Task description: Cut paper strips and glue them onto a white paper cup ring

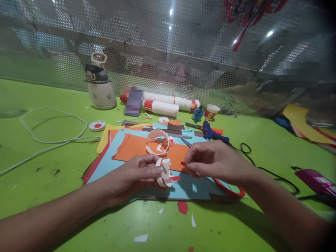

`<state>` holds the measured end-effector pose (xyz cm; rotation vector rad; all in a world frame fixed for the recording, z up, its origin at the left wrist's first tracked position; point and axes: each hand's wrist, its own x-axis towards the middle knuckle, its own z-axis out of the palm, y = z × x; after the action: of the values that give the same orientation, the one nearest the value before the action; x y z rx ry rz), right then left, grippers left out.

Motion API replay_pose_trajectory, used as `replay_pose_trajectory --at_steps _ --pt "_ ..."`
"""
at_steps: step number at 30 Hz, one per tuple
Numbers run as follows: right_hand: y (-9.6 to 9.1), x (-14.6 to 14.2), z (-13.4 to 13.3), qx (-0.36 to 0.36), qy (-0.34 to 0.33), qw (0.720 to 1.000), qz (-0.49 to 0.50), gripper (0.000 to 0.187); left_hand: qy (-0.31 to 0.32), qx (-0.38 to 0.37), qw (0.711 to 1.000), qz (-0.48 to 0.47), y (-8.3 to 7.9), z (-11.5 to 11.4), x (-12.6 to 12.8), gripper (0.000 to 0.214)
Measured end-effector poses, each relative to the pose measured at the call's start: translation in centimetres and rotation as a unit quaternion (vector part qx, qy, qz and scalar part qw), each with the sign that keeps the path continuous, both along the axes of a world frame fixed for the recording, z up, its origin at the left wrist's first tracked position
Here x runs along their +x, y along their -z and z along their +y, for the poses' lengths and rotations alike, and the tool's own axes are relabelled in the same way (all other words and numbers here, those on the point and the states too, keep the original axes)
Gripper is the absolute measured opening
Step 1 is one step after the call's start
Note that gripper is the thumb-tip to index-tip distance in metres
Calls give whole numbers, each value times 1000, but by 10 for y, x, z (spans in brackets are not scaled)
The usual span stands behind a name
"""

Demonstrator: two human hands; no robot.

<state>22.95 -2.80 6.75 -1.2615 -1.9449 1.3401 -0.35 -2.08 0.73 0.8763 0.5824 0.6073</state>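
Observation:
My left hand [139,173] grips a small white paper cup rim [165,173], cut open into a curved strip with red marks and a red tab sticking out to the right. Between thumb and fingertips, my right hand [210,159] pinches a small red paper strip [183,163]. A gap separates the two held pieces. Just beyond my hands, another curved white paper ring [158,141] rests on an orange sheet [133,148]. Beneath lie light blue sheets [194,187]. A red-handled pair of scissors [231,190] is partly covered by my right hand and forearm.
A blue glue gun [210,131] with a black cord lies beyond my right hand. Further back are stacked paper cups [162,107], a single cup [211,112], a blue bottle [197,114] and a white flask [101,91]. A magenta device [317,182] sits right; paper scraps [183,208] lie in front.

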Motion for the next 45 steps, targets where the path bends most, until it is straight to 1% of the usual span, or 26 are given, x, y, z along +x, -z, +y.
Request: replay_pose_trajectory --at_steps 3,8,10,12,16,19,22,29,34,40,45 --pt "-1 -10 0 -7 7 1000 -22 5 14 -7 1000 -17 1 -2 1 29" --pt "5 -21 -2 28 40 997 -55 11 14 -20 999 -25 1 -3 3 27" --pt "8 -23 -3 60 45 995 -69 11 16 -17 1000 -20 0 -4 3 28" --pt "11 -24 -5 108 47 990 -83 14 17 -13 1000 -13 -1 -4 2 28" --pt "14 -26 -10 198 31 972 -119 31 17 -6 1000 -10 -1 -5 2 28" --pt "14 -28 -13 237 19 963 -129 37 24 2 1000 -15 -1 -6 3 28" --pt "15 -28 -12 260 8 955 -140 41 27 6 1000 -10 -1 -6 4 28" --pt "20 -27 -9 305 -13 941 -144 43 26 -1 1000 -1 0 -7 3 31" --pt "21 -26 -11 328 -32 930 -161 47 35 -6 999 -6 -1 -6 3 21" --pt "20 -28 -12 311 -25 935 -168 48 30 -14 999 9 -3 -6 5 28" --pt "21 -29 -13 301 -26 938 -172 51 29 -7 999 12 -3 -6 5 25"
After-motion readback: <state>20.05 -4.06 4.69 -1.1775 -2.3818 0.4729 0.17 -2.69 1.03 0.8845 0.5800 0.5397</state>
